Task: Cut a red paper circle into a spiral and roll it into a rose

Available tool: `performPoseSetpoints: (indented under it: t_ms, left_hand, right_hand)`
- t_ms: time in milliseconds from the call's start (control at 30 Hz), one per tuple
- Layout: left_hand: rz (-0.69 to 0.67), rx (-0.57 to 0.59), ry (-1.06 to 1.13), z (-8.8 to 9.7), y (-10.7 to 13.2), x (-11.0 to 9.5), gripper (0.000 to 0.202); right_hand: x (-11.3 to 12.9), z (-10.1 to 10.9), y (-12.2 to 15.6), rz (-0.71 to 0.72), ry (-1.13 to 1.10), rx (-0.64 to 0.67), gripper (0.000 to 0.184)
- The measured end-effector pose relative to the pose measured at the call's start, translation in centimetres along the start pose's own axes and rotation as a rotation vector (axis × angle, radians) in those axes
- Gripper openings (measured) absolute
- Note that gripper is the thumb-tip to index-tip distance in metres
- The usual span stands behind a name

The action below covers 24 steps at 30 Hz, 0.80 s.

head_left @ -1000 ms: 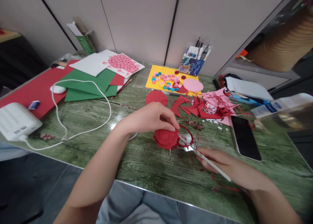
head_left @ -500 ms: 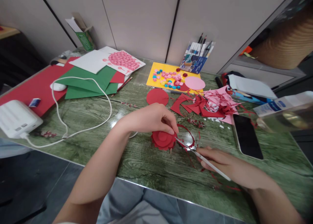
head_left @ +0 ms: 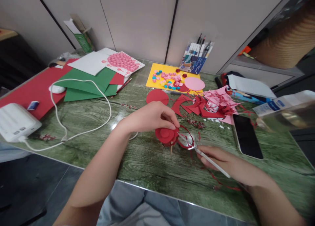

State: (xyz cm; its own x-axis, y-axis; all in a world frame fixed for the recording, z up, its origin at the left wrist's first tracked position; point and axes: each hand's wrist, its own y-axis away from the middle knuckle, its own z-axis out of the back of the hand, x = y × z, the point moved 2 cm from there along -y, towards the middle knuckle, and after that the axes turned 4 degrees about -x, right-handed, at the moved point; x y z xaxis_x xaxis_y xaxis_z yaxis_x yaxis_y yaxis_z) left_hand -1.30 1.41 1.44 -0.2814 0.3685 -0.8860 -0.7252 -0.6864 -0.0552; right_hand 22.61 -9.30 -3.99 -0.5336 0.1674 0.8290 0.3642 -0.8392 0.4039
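Note:
A layered red paper rose (head_left: 166,136) is pinched at its upper right edge by the closed fingers of my left hand (head_left: 157,117). A small wooden piece (head_left: 171,149) sticks out below it. My right hand (head_left: 219,160) is closed around a slim white tool (head_left: 213,163), whose silver metal tip points at the rose's right side. Whether the tool is a knife or scissors I cannot tell. Beside the tip, a thin red paper strip (head_left: 192,136) curves in a loop. More red scraps (head_left: 216,180) lie under my right hand.
Behind the rose are a red paper circle (head_left: 157,97), red and pink scraps (head_left: 219,102) and a yellow sheet (head_left: 152,73) with coloured pieces. A phone (head_left: 247,137) and clear bottle (head_left: 285,117) stand right. Green paper (head_left: 86,84), a white cable (head_left: 110,114) and power bank (head_left: 18,122) lie left.
My left hand has tilted the rose, lifting its lower edge, so more of the wooden piece shows. The tool's tip has shifted slightly upward. The whole view has moved a little.

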Motion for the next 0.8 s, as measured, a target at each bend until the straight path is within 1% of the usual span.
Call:
performPoseSetpoints:
  t_ms: [67,200,333,500,567,700,800]
  left_hand:
    - [-0.012,-0.053,0.039,0.0,-0.1,-0.1,0.015]
    - [0.003,-0.136,0.165,-0.6,-0.5,0.0,0.013]
    - [0.037,-0.221,0.25,-1.3,-0.8,-0.1,0.01]
    - [0.116,-0.372,0.342,-2.5,-1.2,-0.3,0.02]
    - [0.142,-0.427,0.405,-3.2,-1.3,-0.2,0.019]
    - [0.181,-0.522,0.601,-4.9,-1.7,0.3,0.017]
    - [0.198,-0.578,0.687,-5.8,-1.8,0.5,0.016]
  right_hand:
    - [0.4,-0.1,-0.1,-0.009,-0.044,0.022,0.028]
    - [1.1,-0.5,-0.3,-0.016,-0.21,0.114,0.031]
    - [0.9,-0.6,-0.3,0.024,-0.318,0.195,0.036]
    - [-0.2,-0.7,-0.8,0.13,-0.38,0.18,0.043]
    - [-0.5,-0.9,-1.0,0.158,-0.448,0.172,0.044]
    - [-0.5,-1.3,-1.3,0.158,-0.559,0.198,0.043]
    - [-0.3,-1.3,-1.2,0.159,-0.567,0.176,0.043]
